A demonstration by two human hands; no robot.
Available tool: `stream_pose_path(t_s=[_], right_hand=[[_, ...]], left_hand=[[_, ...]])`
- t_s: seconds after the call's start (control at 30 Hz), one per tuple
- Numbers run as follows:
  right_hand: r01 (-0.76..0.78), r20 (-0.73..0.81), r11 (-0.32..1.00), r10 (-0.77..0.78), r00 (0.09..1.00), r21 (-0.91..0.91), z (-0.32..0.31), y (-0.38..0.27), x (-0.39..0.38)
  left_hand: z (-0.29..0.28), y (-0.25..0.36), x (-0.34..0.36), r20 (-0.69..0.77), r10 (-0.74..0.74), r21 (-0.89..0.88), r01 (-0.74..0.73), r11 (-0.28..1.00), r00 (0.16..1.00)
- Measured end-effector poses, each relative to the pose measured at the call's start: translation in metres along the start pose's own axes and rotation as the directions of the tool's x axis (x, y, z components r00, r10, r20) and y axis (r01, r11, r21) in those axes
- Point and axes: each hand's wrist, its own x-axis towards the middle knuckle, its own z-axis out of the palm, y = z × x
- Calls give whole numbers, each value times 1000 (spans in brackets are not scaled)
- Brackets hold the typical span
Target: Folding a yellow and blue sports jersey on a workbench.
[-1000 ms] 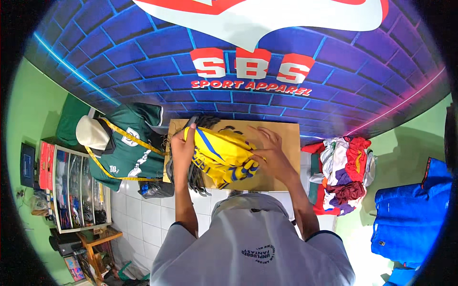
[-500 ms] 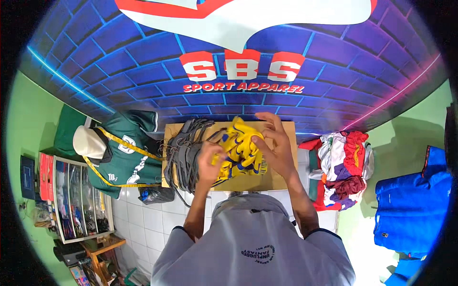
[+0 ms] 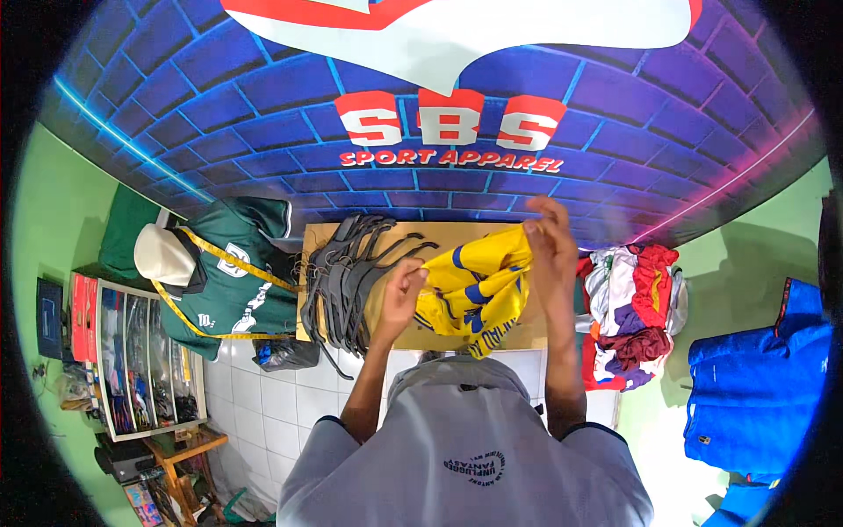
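Note:
A yellow sports jersey (image 3: 481,279) with blue trim is stretched between my two hands above the wooden table (image 3: 373,303). My left hand (image 3: 403,292) pinches its left edge between thumb and fingers. At the other side, my right hand (image 3: 551,239) grips the upper right corner, its fingers slightly blurred. The cloth hangs loosely, with folds in the middle and dark lettering along its lower right part. Just left of my left hand lies a pile of black clothes hangers (image 3: 347,277), their hooks tangled together.
A mannequin in a green jersey (image 3: 235,281) with a yellow tape measure stands left. Right of the table is a heap of mixed clothes (image 3: 634,307); a blue shirt (image 3: 746,378) hangs farther right. A black plastic bag (image 3: 287,354) and glass-fronted cabinet (image 3: 154,364) are at left.
The bunched yellow jersey has been spread out between my hands. My right hand has moved right, my left slightly right, and the jersey no longer covers the hangers' edge.

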Motion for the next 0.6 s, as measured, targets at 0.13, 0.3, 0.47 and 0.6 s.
stream_pose_path(t_s=[0.13,0.3,0.47,0.6], right_hand=[[12,-94,962,-39,995,-274,-33,34,0],[-30,-156,840,-66,986,-542,-47,70,-11],[10,-185,860,-121,975,-511,-30,64,-24],[319,330,878,-200,922,-357,-1,30,-37]], left_hand=[[-5,34,6,-48,25,1,-25,1000,999],[3,80,18,-32,107,63,-105,993,994],[9,107,28,76,111,82,-117,990,991],[15,114,32,173,92,92,-109,990,981]])
